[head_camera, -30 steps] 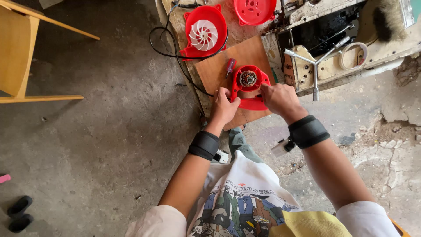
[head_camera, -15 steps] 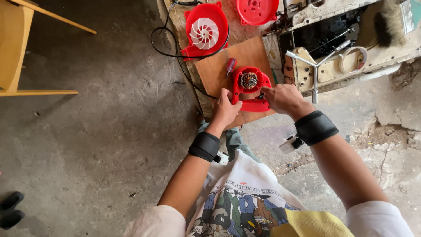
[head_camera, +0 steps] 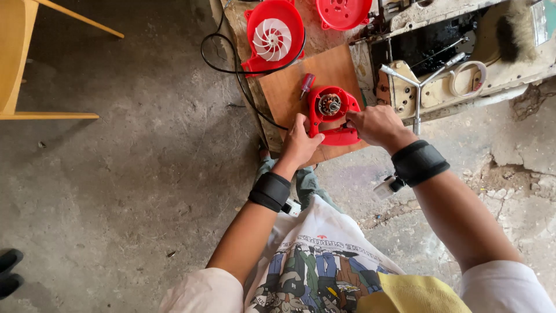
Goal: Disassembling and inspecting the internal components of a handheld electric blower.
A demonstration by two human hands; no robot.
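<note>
A red plastic motor housing (head_camera: 331, 113) with a metal motor core in its middle lies on a brown wooden board (head_camera: 289, 87). My left hand (head_camera: 301, 142) grips the housing's lower left edge. My right hand (head_camera: 373, 124) is closed on its right side, fingertips pinched at the rim; whether it holds a small tool is hidden. A small red-handled screwdriver (head_camera: 306, 84) lies on the board just left of the housing. Both wrists wear black bands.
A red fan casing (head_camera: 272, 36) with a white impeller and a red round cover (head_camera: 343, 11) lie further up. A black cable (head_camera: 231, 69) loops around them. A metal cross wrench (head_camera: 418, 87) rests on a dirty tray at right. A wooden chair (head_camera: 23, 64) stands left.
The view has shifted slightly. My right hand has moved a little left, closer onto the housing's right rim. My left hand keeps its grip.
</note>
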